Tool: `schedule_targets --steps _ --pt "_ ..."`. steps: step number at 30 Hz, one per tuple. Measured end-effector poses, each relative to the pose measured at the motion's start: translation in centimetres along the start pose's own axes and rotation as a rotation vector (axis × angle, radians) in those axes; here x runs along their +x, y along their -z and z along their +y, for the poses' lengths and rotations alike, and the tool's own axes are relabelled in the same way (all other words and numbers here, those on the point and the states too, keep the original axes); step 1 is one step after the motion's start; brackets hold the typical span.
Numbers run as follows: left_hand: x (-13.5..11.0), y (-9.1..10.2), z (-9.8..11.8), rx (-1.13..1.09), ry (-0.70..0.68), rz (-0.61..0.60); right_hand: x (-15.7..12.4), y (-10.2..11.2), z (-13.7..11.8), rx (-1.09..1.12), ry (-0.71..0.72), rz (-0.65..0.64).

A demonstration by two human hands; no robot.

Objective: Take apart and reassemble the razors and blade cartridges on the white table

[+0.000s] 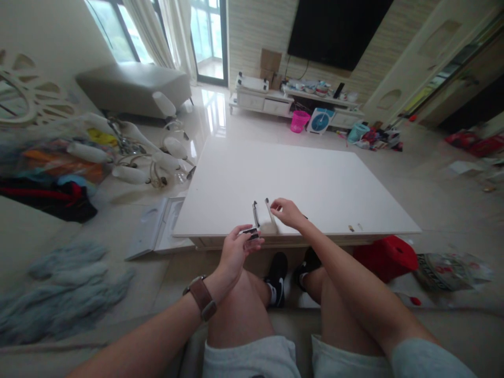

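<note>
My left hand (235,248), at the near edge of the white table (295,178), has its fingers closed around a small clear case (252,234) with a dark part. Above the tabletop, my right hand (287,212) is bent with thumb and fingers drawn together. What its fingertips hold, if anything, is too small to make out. Close to those fingertips is a thin pale strip (271,212) with a dark end; I cannot tell whether they touch it. Left of it lies a slim dark and metallic piece (255,214) of unclear kind.
Small bits (351,228) lie near the table's front right. A red roll (388,258) and a plastic bag (452,270) are on the floor to the right. Left of the table are an open white box (151,228) and a lamp fixture (157,157). My feet are under the front edge.
</note>
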State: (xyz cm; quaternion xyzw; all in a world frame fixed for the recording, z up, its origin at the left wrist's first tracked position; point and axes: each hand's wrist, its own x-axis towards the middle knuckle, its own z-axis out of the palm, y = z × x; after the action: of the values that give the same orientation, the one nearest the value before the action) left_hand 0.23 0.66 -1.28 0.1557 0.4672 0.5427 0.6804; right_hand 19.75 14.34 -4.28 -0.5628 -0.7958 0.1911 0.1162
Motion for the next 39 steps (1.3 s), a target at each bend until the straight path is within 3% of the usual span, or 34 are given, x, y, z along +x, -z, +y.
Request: schedule_targets --steps 4,7,11,16,22,28,30,32,35,39 --pt "-0.1 0.0 0.1 0.002 -0.008 -0.005 0.8 1.1 7.1 -0.162 -0.253 -0.009" --pt "-0.1 0.0 0.2 0.005 -0.003 -0.013 -0.1 1.1 10.7 -0.233 -0.392 -0.044" --pt "0.0 -0.1 0.3 0.006 -0.001 -0.016 -1.0 0.0 12.6 -0.27 -0.474 -0.117" --pt "-0.1 -0.1 0.3 0.01 -0.018 -0.026 -1.1 -1.1 12.6 -0.248 -0.507 -0.153" --pt "-0.1 0.1 0.2 0.003 -0.021 -0.033 -0.3 -1.3 10.0 -0.131 -0.44 -0.136" --pt "0.0 0.2 0.2 -0.089 -0.02 -0.01 0.9 0.1 3.5 0.102 -0.191 0.024" --pt "0.1 0.2 0.2 -0.12 -0.031 0.006 0.4 0.6 0.9 0.256 -0.083 0.075" --pt "0.2 0.2 0.3 -0.143 -0.047 0.019 -0.6 0.8 -1.6 0.614 0.06 0.117" --pt "0.2 0.2 0.3 -0.162 -0.062 0.023 -2.6 1.0 -4.7 0.886 0.165 0.069" --pt "0.2 0.2 0.3 -0.164 -0.082 0.017 -4.2 0.9 -7.1 0.801 0.306 -0.051"
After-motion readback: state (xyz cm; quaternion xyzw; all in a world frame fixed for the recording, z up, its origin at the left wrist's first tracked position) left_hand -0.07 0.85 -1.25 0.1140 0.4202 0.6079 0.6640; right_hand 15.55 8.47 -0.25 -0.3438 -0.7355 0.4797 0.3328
